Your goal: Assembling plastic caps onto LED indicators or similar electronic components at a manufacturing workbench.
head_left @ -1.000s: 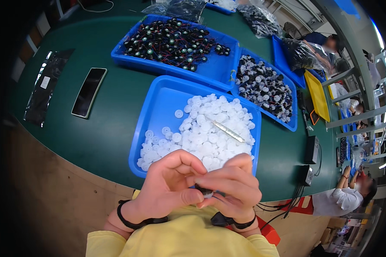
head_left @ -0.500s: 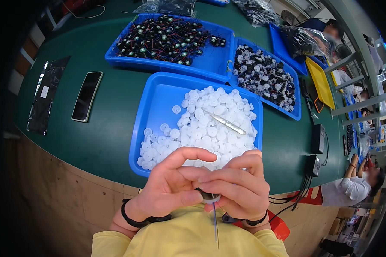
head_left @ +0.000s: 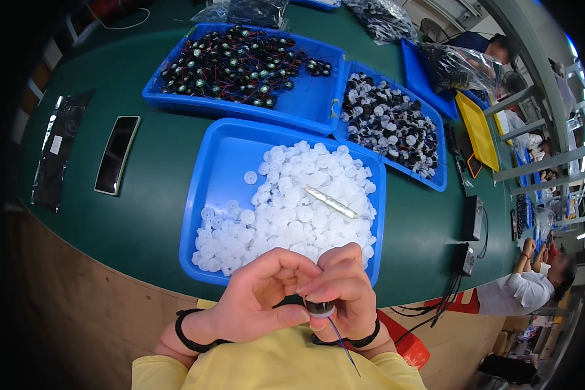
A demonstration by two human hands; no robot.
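Observation:
Just above my lap, over the near edge of the tray, both hands hold a small black round part point(head_left: 319, 307) with a pale rim at its lower end and thin dark wires trailing down. My left hand point(head_left: 253, 305) curls round from the left, its thumb against the part. My right hand point(head_left: 346, 286) closes over the part's top and right side, so its upper end is hidden. Directly beyond them is a blue tray point(head_left: 196, 182) heaped with small white translucent plastic discs point(head_left: 292, 218). A narrow silvery strip point(head_left: 331, 202) lies on the heap.
Behind, one blue tray point(head_left: 318, 110) holds black round parts with wires; another point(head_left: 435, 179) holds black-and-white pieces. A phone point(head_left: 117, 155) and a black plastic bag point(head_left: 55, 156) lie left. To the right are black boxes point(head_left: 472, 218) with cables and a yellow tray point(head_left: 478, 130). Other people sit farther right.
The trays and table have shifted slightly left and mostly down in the picture. My right hand has closed in nearer to my left, and the wires now slant to the right.

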